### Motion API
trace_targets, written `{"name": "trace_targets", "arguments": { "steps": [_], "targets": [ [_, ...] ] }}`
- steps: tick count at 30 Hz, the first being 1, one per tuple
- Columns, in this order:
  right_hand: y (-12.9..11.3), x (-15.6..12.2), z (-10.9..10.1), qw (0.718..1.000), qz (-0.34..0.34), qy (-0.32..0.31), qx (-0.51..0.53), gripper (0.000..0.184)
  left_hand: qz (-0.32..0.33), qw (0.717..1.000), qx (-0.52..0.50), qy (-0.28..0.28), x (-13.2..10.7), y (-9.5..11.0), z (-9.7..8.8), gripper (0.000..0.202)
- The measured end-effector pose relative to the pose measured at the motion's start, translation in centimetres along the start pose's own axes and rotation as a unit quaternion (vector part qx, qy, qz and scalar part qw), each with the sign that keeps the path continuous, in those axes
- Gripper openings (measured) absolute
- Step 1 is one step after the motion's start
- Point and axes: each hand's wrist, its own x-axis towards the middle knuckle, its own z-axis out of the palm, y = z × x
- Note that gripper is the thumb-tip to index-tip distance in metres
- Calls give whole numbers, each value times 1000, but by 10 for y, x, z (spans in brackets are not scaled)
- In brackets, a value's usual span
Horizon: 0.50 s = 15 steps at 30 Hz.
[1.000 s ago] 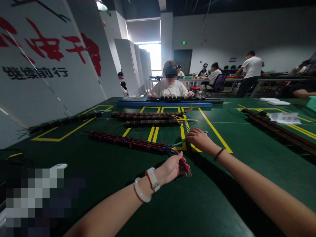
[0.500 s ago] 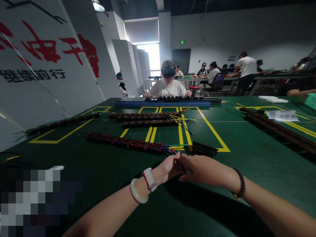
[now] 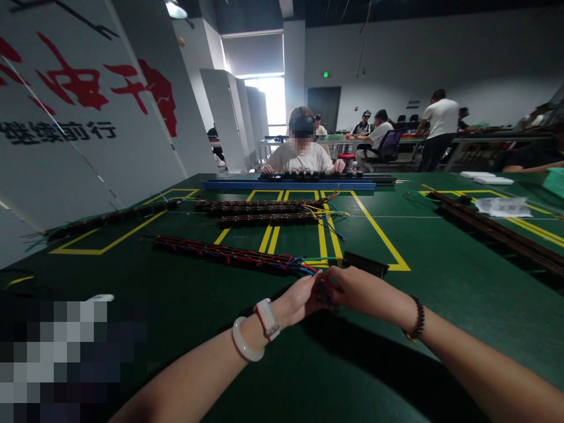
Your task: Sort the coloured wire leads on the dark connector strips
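My left hand is closed on the red and blue wires at the right end of a long dark wired strip. Against it, my right hand pinches a red wire of the same bunch, thumb and fingers together. The wire tips are partly hidden by my fingers. A green wire runs right from the strip's end towards a black block-shaped part, which lies just behind my right hand.
More dark strips with loose wires lie in the middle, others at the left and right. A blue rail crosses the far edge, where a person sits. Yellow tape marks the green table.
My right hand has shifted slightly left and its fingers have curled in, drawing the red wire into a loop. My left hand stays almost still.
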Motion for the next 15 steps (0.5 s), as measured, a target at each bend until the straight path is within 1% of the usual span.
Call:
{"name": "trace_targets", "arguments": {
  "steps": [2, 4, 6, 9, 12, 14, 15],
  "targets": [
    [5, 3, -1, 1000, 3, 22, -17, 15, 1, 1000, -8, 1, -2, 0, 1, 31],
    [11, 5, -4, 999, 0, 43, -12, 18, -3, 1000, -21, 7, -5, 1, 1, 35],
    [16, 7, -9, 998, -2, 66, 5, 19, -4, 1000, -22, 17, -6, 1, 2, 31],
    [20, 9, -15, 995, 19, 99, 24, 16, -7, 1000, 5, 24, -5, 1, 2, 22],
    [19, 15, -19, 985, 29, 152, 70, 10, -19, 999, 18, 32, -2, 0, 1, 22],
    [19, 23, -20, 975, 8, 191, 117, 7, -20, 999, 15, 33, 1, 0, 0, 22],
    [19, 29, -20, 968, -9, 203, 148, 8, -20, 999, 13, 32, 2, 0, 0, 21]
  ]
}}
